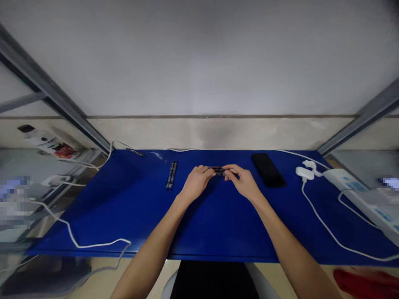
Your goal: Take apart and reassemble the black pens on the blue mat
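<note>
Both hands meet at the middle of the blue tabletop (224, 224), around a small bunch of dark pens (219, 170) lying crosswise. My left hand (198, 181) has its fingers closed on the left ends of the pens. At their right ends, my right hand (241, 179) pinches them between thumb and fingers. How many pens are in the bunch is hard to tell, since the fingers cover their ends. To the left of my left hand, two dark pens (171, 175) lie side by side, pointing away from me.
A black phone (268, 170) lies right of my hands. Beyond it are a white charger (304, 173), cables and a white power strip (358, 195). Another pen (135, 152) rests at the back left. A bottle (50, 143) stands past the metal frame. The wall borders the far edge.
</note>
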A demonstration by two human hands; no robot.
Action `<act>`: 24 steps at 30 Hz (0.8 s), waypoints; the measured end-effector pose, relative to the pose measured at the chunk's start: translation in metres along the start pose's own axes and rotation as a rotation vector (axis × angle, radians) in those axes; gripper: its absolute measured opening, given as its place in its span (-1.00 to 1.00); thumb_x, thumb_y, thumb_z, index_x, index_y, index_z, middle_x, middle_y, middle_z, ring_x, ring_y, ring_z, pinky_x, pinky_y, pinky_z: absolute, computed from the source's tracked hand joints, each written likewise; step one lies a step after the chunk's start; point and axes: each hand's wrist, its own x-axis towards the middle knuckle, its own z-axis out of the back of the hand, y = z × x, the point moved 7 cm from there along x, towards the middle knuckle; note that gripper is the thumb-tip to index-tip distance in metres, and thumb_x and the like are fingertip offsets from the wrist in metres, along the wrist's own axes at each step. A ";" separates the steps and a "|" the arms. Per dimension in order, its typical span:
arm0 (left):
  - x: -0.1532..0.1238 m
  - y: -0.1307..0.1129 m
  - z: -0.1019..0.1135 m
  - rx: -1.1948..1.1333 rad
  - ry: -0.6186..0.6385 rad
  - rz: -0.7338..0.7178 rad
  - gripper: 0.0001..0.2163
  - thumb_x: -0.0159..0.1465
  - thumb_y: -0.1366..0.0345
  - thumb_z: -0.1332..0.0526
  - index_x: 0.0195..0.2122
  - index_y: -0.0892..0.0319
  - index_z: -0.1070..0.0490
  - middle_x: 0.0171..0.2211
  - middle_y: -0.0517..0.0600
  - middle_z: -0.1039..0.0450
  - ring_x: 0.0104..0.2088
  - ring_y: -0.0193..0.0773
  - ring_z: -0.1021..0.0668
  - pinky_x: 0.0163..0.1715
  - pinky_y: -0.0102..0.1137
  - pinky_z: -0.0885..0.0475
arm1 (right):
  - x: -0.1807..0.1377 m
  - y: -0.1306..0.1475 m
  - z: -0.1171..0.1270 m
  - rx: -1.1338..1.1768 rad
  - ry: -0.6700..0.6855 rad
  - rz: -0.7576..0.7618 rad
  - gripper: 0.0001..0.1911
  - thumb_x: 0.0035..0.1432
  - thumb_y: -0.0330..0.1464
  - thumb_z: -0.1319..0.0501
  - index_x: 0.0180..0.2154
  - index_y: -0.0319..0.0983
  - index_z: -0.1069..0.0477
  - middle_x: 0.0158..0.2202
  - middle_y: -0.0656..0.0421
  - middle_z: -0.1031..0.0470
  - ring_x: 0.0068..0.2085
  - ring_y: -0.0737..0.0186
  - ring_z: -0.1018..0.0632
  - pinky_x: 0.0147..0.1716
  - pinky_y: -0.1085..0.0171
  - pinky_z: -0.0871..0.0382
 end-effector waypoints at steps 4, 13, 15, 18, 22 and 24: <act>-0.001 0.002 0.001 0.014 -0.005 0.014 -0.66 0.48 0.21 0.14 -0.24 0.16 -0.39 -0.29 0.00 -0.46 -0.28 -0.22 -0.38 -0.28 -0.33 -0.18 | -0.001 0.005 0.002 0.010 -0.007 0.039 -0.52 0.17 -0.25 -0.26 0.12 -0.12 -0.27 -0.16 0.11 -0.53 -0.10 0.12 -0.55 -0.03 0.11 -0.37; -0.001 0.001 -0.001 0.024 -0.013 -0.004 -0.68 0.48 0.22 0.13 -0.21 0.17 -0.39 -0.27 0.01 -0.47 -0.27 -0.21 -0.40 -0.27 -0.34 -0.18 | -0.001 0.005 -0.001 0.043 0.039 0.000 -0.37 0.21 -0.29 -0.21 0.25 -0.06 -0.05 -0.08 0.09 -0.51 -0.06 0.10 -0.54 -0.05 0.07 -0.38; -0.001 0.000 -0.003 0.017 -0.001 -0.012 -0.68 0.48 0.23 0.13 -0.21 0.17 -0.39 -0.24 0.03 -0.49 -0.25 -0.21 -0.41 -0.26 -0.34 -0.19 | -0.002 0.005 -0.003 0.045 0.058 -0.005 -0.46 0.26 -0.31 -0.13 0.25 -0.07 -0.08 -0.16 0.12 -0.54 -0.12 0.13 -0.56 -0.05 0.08 -0.38; -0.002 0.000 -0.005 0.001 0.022 -0.002 -0.70 0.47 0.25 0.11 -0.20 0.19 -0.39 -0.21 0.05 -0.50 -0.23 -0.20 -0.43 -0.24 -0.34 -0.22 | -0.002 0.007 -0.001 0.009 0.031 0.030 -0.37 0.14 -0.31 -0.27 0.21 -0.06 -0.12 0.05 0.06 -0.45 0.02 0.09 -0.49 -0.03 0.10 -0.38; -0.002 0.000 -0.008 -0.019 0.048 -0.011 -0.74 0.46 0.29 0.07 -0.13 0.18 -0.40 -0.17 0.05 -0.51 -0.18 -0.17 -0.45 -0.20 -0.31 -0.27 | -0.001 0.002 -0.004 0.022 0.072 -0.040 -0.56 0.25 -0.25 -0.16 0.14 -0.11 -0.21 -0.24 0.13 -0.56 -0.22 0.15 -0.57 -0.18 0.15 -0.42; -0.002 -0.004 -0.009 -0.039 0.064 -0.051 -0.75 0.43 0.38 0.04 0.00 0.15 -0.38 -0.11 0.05 -0.50 -0.13 -0.17 -0.45 -0.15 -0.30 -0.29 | -0.001 0.002 -0.005 0.039 0.078 -0.036 -0.61 0.30 -0.28 -0.10 0.14 -0.11 -0.23 -0.37 0.20 -0.55 -0.29 0.18 -0.57 -0.15 0.15 -0.41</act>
